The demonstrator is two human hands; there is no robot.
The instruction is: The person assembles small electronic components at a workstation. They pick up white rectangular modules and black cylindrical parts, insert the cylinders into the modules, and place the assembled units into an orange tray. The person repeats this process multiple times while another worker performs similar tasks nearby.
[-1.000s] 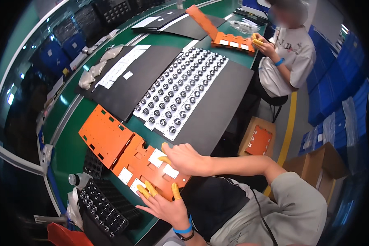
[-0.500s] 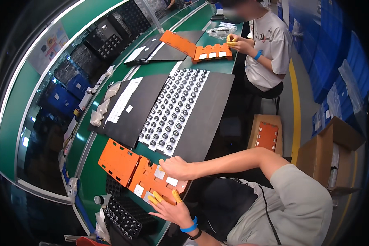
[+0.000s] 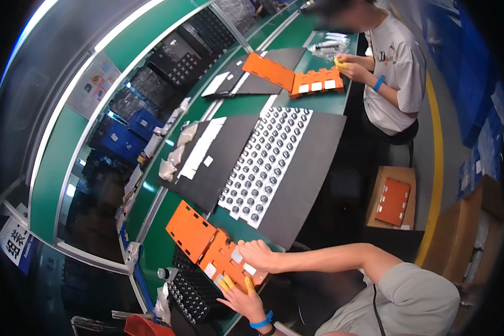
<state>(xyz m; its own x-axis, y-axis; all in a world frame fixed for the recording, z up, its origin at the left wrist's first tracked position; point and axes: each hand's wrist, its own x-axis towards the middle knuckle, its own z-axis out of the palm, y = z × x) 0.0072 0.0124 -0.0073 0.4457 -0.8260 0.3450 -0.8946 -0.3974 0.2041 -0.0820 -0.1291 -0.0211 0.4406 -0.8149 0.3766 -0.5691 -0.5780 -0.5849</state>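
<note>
An orange hinged fixture (image 3: 225, 259) lies unfolded on the green bench, its lid panel (image 3: 191, 231) laid back to the far left. Small pale square plates (image 3: 210, 270) sit in recesses of its near half. My left hand (image 3: 245, 302), with yellow finger cots and a blue wristband, rests with fingers spread on the fixture's near edge, beside one pale plate. Over the opposite edge, my right hand (image 3: 257, 256) is closed, knuckles up, against another pale plate (image 3: 237, 255). Its fingertips are hidden, so what they grip, if anything, does not show.
Beyond the fixture, a white sheet (image 3: 266, 168) bears rows of black round parts on dark mats (image 3: 308, 179). A black tray (image 3: 187, 294) of parts stands beside the fixture. At another orange fixture (image 3: 317, 82) sits a co-worker (image 3: 392, 73). Cardboard boxes (image 3: 391, 196) stand at right.
The whole view has shifted, so the bench appears lower and further right. My right hand has curled more, and its yellow-tipped finger is now out of sight. My left hand stays on the fixture.
</note>
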